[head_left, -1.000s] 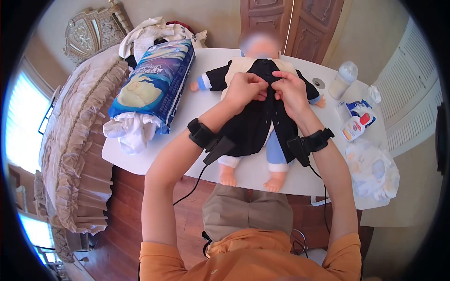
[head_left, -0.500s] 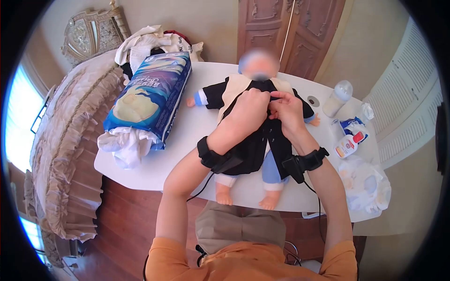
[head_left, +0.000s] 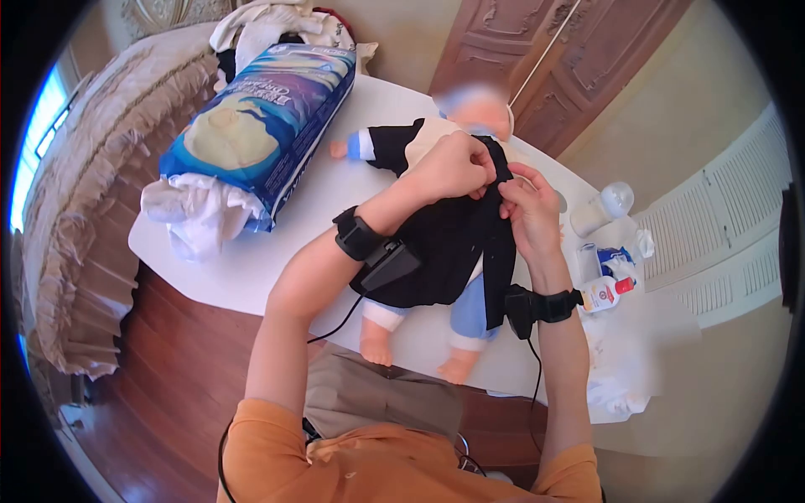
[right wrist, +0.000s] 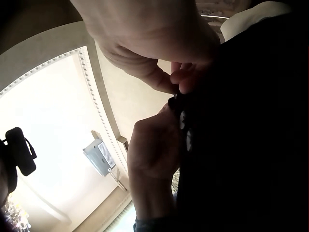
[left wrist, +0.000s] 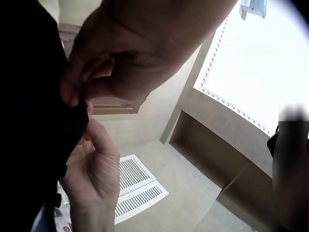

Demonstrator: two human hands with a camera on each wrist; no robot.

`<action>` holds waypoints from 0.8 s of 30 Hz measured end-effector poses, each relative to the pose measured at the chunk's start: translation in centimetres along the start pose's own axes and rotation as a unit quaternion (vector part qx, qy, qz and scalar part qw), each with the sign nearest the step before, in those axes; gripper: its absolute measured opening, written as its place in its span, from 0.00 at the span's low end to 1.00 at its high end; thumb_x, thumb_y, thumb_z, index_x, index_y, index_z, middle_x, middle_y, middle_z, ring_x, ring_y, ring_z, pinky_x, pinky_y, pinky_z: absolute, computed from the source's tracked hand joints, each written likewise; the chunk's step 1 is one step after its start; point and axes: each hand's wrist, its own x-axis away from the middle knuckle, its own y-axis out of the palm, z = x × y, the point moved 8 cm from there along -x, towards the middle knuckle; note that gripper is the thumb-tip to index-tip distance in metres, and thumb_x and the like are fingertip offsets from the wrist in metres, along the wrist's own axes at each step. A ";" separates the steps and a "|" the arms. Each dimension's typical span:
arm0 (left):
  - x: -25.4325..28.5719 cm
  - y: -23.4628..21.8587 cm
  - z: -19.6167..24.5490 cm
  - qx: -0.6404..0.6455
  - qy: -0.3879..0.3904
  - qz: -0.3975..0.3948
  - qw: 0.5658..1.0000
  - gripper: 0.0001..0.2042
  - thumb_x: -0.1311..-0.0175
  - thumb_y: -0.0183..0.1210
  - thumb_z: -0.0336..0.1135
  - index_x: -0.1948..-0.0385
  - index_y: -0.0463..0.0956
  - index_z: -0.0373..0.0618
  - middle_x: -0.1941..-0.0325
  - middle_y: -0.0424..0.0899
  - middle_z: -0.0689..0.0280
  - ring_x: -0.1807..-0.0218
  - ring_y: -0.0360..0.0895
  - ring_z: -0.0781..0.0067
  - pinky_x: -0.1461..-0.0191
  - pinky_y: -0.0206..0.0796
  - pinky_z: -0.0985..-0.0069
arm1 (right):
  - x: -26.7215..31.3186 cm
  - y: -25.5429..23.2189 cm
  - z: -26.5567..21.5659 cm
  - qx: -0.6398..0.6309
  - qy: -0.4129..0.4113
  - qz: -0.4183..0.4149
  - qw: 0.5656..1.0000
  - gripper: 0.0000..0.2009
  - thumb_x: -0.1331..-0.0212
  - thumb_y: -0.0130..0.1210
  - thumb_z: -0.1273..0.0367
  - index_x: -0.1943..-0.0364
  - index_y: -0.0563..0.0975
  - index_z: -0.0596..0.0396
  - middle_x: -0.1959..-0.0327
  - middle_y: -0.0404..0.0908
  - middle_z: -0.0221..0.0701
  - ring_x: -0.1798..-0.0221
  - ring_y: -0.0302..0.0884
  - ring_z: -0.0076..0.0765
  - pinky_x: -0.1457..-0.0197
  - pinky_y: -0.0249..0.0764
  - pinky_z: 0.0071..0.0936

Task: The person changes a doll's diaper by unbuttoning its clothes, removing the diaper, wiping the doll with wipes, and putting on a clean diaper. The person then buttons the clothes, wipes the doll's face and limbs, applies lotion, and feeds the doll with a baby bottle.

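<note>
A baby doll (head_left: 377, 342) lies face up in a black coat (head_left: 436, 251) with a cream collar, over a light blue outfit with white cuffs. At the upper chest, my left hand (head_left: 457, 168) pinches the coat's front edge between thumb and fingers. Just right of it, my right hand (head_left: 535, 210) pinches the coat's other front edge. The two hands' fingertips nearly meet at the raised black cloth. Small buttons (right wrist: 189, 140) run along the edge in the right wrist view. The fingertips partly hide the spot where they work.
The white table (head_left: 193, 281) carries a blue diaper pack (head_left: 260, 126) at left. At right stand a milk bottle (head_left: 599, 210), a white bottle with a red cap (head_left: 605, 293) and a blue wipes pack (head_left: 616, 260). A ruffled bed (head_left: 75, 210) flanks the table.
The head view has turned, so the table appears tilted. The coat's front has been lifted and drawn toward the right, and both hands remain at its edges. The left hand's fingers show more again.
</note>
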 end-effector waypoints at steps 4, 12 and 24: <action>1.3 0.2 2.9 -0.173 0.183 0.065 0.966 0.05 0.56 0.52 0.27 0.79 0.74 0.35 0.82 0.76 0.54 0.77 0.76 0.66 0.71 0.66 0.73 | 0.4 0.5 0.2 0.046 -0.005 0.017 0.999 0.15 0.55 0.52 0.77 0.59 0.68 0.64 0.76 0.72 0.30 0.79 0.67 0.21 0.79 0.66 0.16; 3.9 1.2 6.4 -0.236 0.239 0.043 0.941 0.06 0.59 0.54 0.26 0.78 0.70 0.33 0.75 0.73 0.50 0.69 0.73 0.52 0.64 0.64 0.66 | -0.2 -0.5 0.6 -0.031 0.083 -0.011 0.996 0.14 0.49 0.49 0.76 0.57 0.67 0.62 0.70 0.74 0.34 0.74 0.71 0.25 0.73 0.70 0.19; 3.5 1.7 6.3 -0.295 0.298 0.024 0.908 0.04 0.61 0.52 0.23 0.80 0.72 0.37 0.74 0.72 0.56 0.68 0.72 0.55 0.64 0.64 0.67 | 0.0 -1.3 1.0 -0.083 0.060 -0.002 0.995 0.18 0.51 0.50 0.79 0.54 0.62 0.63 0.71 0.74 0.36 0.73 0.71 0.27 0.72 0.67 0.20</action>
